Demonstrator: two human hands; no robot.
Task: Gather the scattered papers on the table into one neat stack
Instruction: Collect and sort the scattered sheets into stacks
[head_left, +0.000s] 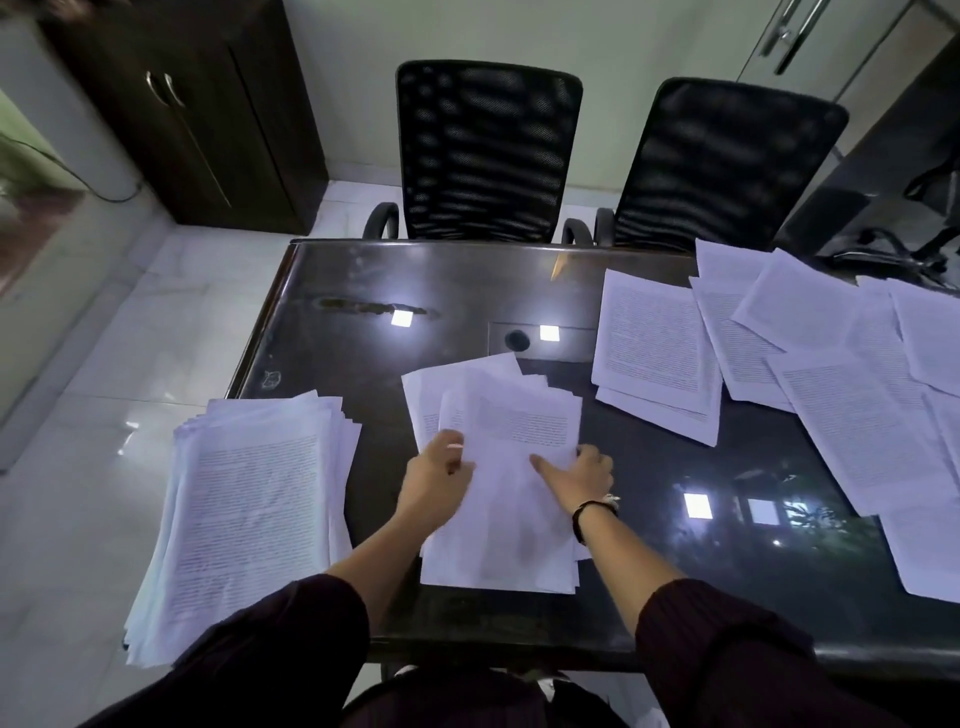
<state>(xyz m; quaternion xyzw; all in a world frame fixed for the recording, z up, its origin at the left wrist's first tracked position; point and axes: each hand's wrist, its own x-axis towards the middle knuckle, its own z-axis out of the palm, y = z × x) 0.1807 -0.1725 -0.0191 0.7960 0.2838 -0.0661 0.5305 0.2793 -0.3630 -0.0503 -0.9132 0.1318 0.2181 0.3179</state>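
Note:
A loose bundle of printed white sheets (509, 499) lies on the dark glossy table (363, 322) right in front of me. My left hand (436, 475) grips its left edge with curled fingers. My right hand (579, 473) holds the right edge, thumb lying on top of the sheets. A thick, slightly fanned stack of papers (249, 514) sits at the table's left corner and overhangs the edge. Several scattered sheets (831, 374) overlap across the right side, with a small pile (654, 353) nearest the middle.
Two black mesh chairs (488, 150) (727, 166) stand at the far side of the table. A dark cabinet (197, 104) stands at the back left. Dark bags (883, 254) lie beyond the far right corner. A round cable grommet (517, 340) is set in the tabletop.

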